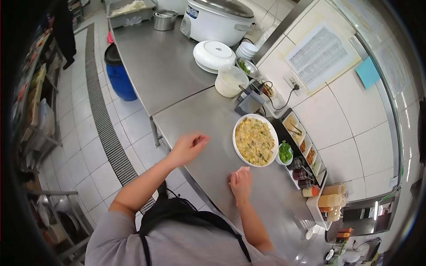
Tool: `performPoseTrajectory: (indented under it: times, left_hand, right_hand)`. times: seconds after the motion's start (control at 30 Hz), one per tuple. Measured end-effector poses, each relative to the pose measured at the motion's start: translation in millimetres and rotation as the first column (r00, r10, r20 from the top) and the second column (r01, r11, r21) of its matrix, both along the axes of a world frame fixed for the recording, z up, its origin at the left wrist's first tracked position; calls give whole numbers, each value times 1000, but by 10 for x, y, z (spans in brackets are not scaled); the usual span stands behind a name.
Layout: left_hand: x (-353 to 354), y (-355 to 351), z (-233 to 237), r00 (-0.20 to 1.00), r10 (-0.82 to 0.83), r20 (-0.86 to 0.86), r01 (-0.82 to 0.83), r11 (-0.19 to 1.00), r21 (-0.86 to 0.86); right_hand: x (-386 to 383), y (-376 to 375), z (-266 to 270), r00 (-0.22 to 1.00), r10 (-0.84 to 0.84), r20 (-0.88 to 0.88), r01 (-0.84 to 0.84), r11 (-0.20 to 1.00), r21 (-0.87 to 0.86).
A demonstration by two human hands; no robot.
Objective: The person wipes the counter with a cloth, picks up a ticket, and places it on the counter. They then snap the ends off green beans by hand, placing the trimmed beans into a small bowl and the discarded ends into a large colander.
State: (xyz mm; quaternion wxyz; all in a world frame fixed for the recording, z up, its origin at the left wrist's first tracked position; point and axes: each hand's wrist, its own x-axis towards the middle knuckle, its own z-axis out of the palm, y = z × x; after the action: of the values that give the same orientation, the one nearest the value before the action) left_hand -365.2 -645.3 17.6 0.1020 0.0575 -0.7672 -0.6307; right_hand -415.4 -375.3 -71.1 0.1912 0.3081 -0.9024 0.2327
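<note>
A white oval plate [234, 145] heaped with yellow fried rice [254, 141] sits on the steel counter. My left hand [190, 148] hovers over the counter edge, left of the plate and apart from it; its fingers are loosely curved, slightly blurred, with a gap at the thumb and nothing visible in them. Just below the plate is my right hand [241, 183], low over the counter, fingers curled together. Whatever they might hold is hidden. Chopped green herbs fill a small white bowl [285, 153] at the plate's right side.
Along the wall stand a condiment tray [303, 144], dark-filled jars [302, 178] and a basket of sauce bottles [317, 213]. Farther up are a plastic tub [230, 81], stacked white plates [214, 55] and a large rice cooker [217, 22]. A blue barrel [119, 80] stands on the floor.
</note>
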Motion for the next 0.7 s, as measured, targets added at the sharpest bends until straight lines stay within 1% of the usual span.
performPoseTrajectory:
  times: [0.03, 0.1, 0.17, 0.23, 0.3, 0.33, 0.4, 0.43, 0.5, 0.53, 0.57, 0.63, 0.67, 0.7]
  left_hand:
    - [-291, -152, 45, 999, 6, -51, -10, 996, -89]
    - [-902, -419, 99, 970, 52, -239, -133, 932, -337]
    - [-1463, -586, 206, 884, 39, -467, -234, 900, -368]
    - [-2057, -661, 193, 841, -20, -540, -265, 856, -444]
    - [-2499, -643, 289, 819, -69, -570, -265, 835, -483]
    - [-2694, -623, 312, 820, -79, -567, -248, 844, -476]
    - [-3019, -574, 344, 830, -295, -474, -101, 755, -648]
    - [-3145, -555, 343, 823, -310, -476, -85, 761, -643]
    - [-3358, -494, 361, 697, -550, -460, -60, 595, -801]
    - [-3429, -461, 366, 668, -612, -423, -42, 537, -843]
    - [-3486, -432, 362, 656, -625, -424, -33, 537, -843]
    - [-3567, -388, 350, 555, -746, -369, -5, 440, -898]
    - [-3593, -363, 336, 507, -769, -389, -17, 442, -897]
    - [-3618, -333, 316, 498, -775, -390, -13, 442, -897]
  right_hand:
    - [-24, -61, -36, 1000, -20, 6, 20, 1000, 13]
    - [-102, -70, -81, 994, -104, -22, 105, 994, 15]
    - [-108, -90, -46, 992, -125, -6, 125, 991, 38]
    - [-112, -119, -59, 990, -144, 12, 143, 988, 52]
    - [-113, -120, -80, 982, -186, 20, 183, 979, 94]
    - [-114, -128, -79, 979, -204, 22, 200, 974, 103]
    - [-107, -141, -69, 972, -236, 1, 233, 961, 149]
    - [-103, -149, -62, 966, -257, -1, 254, 955, 155]
    - [-118, -170, -48, 960, -278, -28, 279, 941, 191]
    - [-124, -174, -46, 955, -295, -31, 296, 935, 193]
    - [-125, -186, -55, 948, -318, -29, 318, 931, 181]
    - [-125, -212, -52, 935, -355, -25, 354, 921, 163]
    - [-124, -215, -40, 935, -353, -23, 352, 922, 164]
    - [-130, -219, -28, 937, -348, -23, 347, 923, 166]
